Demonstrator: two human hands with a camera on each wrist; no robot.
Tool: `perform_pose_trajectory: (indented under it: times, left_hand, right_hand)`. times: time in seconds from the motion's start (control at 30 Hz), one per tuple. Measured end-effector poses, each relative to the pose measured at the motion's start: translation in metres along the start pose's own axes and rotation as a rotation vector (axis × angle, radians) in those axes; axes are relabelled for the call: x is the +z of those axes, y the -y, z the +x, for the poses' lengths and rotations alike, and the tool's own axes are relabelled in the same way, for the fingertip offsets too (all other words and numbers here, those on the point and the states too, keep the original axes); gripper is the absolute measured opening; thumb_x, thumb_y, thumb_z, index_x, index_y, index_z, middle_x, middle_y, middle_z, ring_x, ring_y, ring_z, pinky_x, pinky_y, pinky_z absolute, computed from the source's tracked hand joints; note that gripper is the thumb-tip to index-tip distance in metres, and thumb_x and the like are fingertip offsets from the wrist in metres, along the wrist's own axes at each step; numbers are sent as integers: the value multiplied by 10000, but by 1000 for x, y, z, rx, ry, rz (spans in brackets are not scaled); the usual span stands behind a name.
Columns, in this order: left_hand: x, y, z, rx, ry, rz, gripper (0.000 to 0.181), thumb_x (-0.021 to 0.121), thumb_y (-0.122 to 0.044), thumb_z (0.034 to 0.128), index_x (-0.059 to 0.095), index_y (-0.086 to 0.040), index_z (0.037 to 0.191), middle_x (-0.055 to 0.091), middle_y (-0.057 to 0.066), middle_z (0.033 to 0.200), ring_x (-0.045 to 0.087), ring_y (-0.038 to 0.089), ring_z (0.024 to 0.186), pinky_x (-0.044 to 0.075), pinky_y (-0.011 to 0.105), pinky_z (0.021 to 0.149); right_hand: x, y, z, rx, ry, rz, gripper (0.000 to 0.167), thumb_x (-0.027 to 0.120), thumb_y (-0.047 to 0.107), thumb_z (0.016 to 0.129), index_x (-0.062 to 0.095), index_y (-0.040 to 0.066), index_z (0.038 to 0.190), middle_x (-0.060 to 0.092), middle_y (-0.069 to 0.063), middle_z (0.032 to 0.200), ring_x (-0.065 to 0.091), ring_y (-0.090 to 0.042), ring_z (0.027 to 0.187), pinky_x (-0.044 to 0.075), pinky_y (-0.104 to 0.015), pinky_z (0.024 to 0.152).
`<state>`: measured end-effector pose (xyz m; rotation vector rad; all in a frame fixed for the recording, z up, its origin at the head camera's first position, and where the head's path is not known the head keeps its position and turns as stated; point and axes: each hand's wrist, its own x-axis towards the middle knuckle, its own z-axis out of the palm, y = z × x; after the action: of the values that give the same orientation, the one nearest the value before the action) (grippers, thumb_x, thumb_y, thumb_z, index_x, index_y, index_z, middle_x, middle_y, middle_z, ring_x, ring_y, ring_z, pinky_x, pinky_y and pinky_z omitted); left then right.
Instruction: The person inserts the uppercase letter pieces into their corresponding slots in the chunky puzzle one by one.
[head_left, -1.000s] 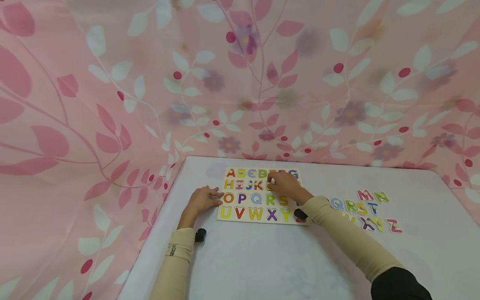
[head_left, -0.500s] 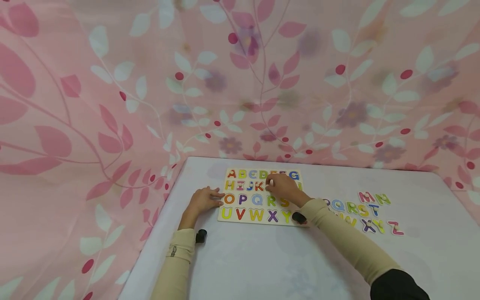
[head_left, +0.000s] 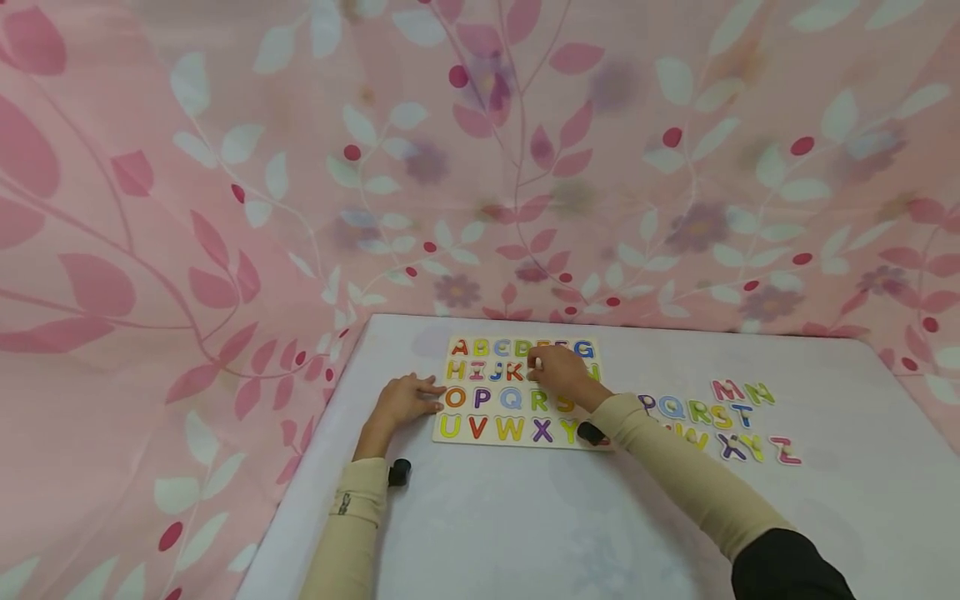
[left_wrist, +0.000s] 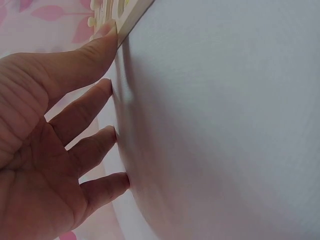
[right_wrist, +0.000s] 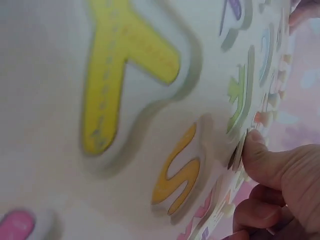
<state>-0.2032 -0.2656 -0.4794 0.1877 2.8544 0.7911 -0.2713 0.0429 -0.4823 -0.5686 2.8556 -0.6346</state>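
A wooden alphabet puzzle board [head_left: 525, 413] lies flat on the table, its upper slots filled with knobbed letters, its lower ones showing printed letters. Against its left side, my left hand [head_left: 405, 400] touches the edge with the thumb [left_wrist: 102, 42], while the other fingers rest spread on the cloth. Over the second row, right of the K [head_left: 513, 372], my right hand [head_left: 567, 373] pinches a thin letter piece [right_wrist: 239, 151], seen edge-on in the right wrist view. Which letter it is cannot be made out. That hand covers part of the two upper rows.
Loose letter pieces lie to the right of the board, among them M [head_left: 727, 390], N [head_left: 760, 393], T [head_left: 742, 415], X [head_left: 732, 447] and Z [head_left: 785, 451]. A floral curtain [head_left: 510, 183] hangs behind the white-covered table [head_left: 510, 525].
My right hand has shifted slightly left along the second row, still pinching the piece. My left hand stays at the board's edge.
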Motion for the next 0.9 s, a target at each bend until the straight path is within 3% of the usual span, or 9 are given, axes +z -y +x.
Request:
perform_pose_trajectory:
  times: [0.5, 0.73, 0.9]
  left_hand:
    - [2, 3, 1, 10, -7, -6, 353, 792, -246, 833, 744, -156, 1171, 587, 82, 1349, 375, 417, 1377, 264, 550, 1130]
    - [4, 2, 0, -12, 6, -8, 356, 792, -240, 834, 740, -162, 1178, 572, 74, 1368, 357, 408, 1390, 245, 555, 1137]
    - [0, 2, -1, 5, -8, 14, 359, 791, -245, 834, 740, -156, 1178, 584, 81, 1353, 376, 420, 1375, 266, 557, 1126]
  right_hand:
    - [5, 3, -3, 56, -28, 14, 147, 734, 307, 904, 663, 179, 886, 560, 18, 790, 507, -180, 693, 380, -302, 580]
    - [-3, 0, -7, 67, -20, 8, 154, 740, 325, 893, 701, 197, 971, 650, 1, 974, 534, -199, 784, 418, -339, 668]
    - [-16, -7, -13, 68, -20, 37, 199, 734, 298, 902, 703, 169, 1051, 666, 14, 855, 554, -171, 700, 432, -311, 595]
